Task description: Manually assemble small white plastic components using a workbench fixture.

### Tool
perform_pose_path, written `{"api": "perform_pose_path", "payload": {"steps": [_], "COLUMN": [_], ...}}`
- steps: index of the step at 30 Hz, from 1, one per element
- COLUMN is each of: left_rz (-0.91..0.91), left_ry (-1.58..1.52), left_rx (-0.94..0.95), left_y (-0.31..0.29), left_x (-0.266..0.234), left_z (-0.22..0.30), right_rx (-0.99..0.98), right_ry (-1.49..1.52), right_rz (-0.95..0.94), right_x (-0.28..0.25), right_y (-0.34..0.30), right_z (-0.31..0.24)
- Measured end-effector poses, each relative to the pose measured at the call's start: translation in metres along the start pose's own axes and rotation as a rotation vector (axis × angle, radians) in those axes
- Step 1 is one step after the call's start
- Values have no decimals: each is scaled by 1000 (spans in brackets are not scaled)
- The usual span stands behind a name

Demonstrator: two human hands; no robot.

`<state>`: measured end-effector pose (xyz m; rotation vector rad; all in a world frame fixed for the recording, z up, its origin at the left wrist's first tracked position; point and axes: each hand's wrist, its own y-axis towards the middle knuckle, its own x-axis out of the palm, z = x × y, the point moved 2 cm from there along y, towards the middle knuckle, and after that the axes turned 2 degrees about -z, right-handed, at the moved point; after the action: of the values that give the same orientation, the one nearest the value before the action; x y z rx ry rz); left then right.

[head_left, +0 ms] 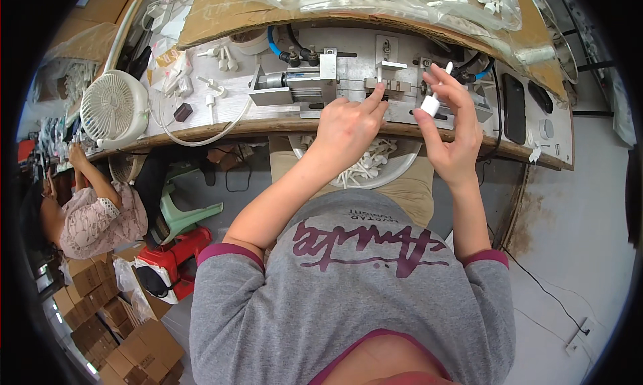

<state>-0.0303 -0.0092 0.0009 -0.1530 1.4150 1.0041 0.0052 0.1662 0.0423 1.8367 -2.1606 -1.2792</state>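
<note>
My left hand (351, 129) reaches to the metal fixture (395, 85) on the bench. Its index finger stretches to the lower end of a thin white plastic stem (380, 73) there, while the other fingers are curled; what lies under the fingertips is hidden. To its right, my right hand (457, 120) pinches a white plastic cap with a stem (430, 105) between thumb and fingers, its stem tip rising past the fingers. Below both hands, a white basin (383, 179) on my lap holds many similar white pieces.
A metal cylinder unit (295, 87) stands left of the fixture. A white fan (115, 109) and loose white parts (211, 87) lie further left. Cardboard (335, 18) overhangs the bench at the back. A black phone (514, 108) lies at right. Another person (100, 214) sits at far left.
</note>
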Motion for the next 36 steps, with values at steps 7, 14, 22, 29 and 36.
{"api": "perform_pose_path", "payload": {"steps": [7,14,22,29,36], "left_rz": [-55,76,248,128,383], "left_ry": [0,-288,60,-47,-362], "left_rx": [-26,-79,-260,-286,-81], "left_y": [1,40,137,152,89], "left_x": [-3,-49,-54,-52,-77], "left_z": [1,-19,-82,-80,-49], "right_rx": [9,-74,-183,-128,-83], "right_ry": [-146,-321,-505,-618,-510], "right_rz": [-58,-100,-280,-363,-470], "right_x": [3,9,49,51,42], "right_y": [2,-15,-26,-10,10], "right_z": [-8,1,17,11,1]}}
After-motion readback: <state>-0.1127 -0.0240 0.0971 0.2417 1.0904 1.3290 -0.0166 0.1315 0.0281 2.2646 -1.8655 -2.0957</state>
